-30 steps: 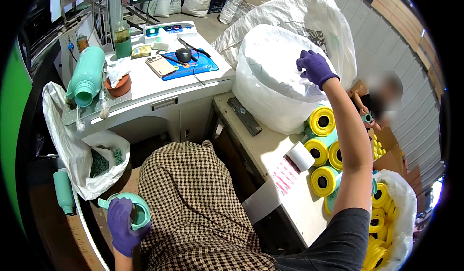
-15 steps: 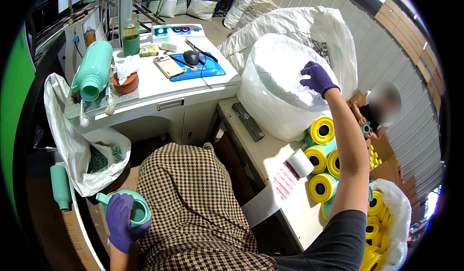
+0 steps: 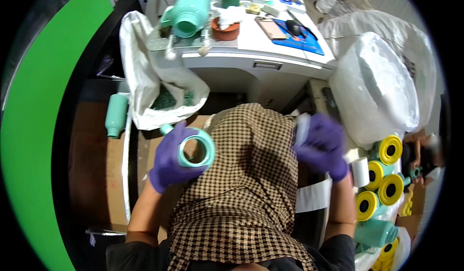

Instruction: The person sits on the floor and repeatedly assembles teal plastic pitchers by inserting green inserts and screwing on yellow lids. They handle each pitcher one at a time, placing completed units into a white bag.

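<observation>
My left hand, in a purple glove, is wrapped round a mint-green plastic jug with its round opening facing up. The jug is held over the left side of my checkered apron. Across from it, over the right side of my lap, my right hand wears the same kind of glove and is smeared by motion. Its fingers are curled round a pale, whitish piece too blurred to name. To the right of that hand stands a large white plastic bag; its contents are hard to make out.
Several green bottles with yellow ring-shaped ends lie at the right beside a white roll. A white sack of green scraps hangs at left. On the desk are a large green jug, phone and mouse. Another person works far right.
My right hand has come back from the white bag to over my lap, now with a pale piece in it. The left hand has raised the jug, and the whole view has turned leftward.
</observation>
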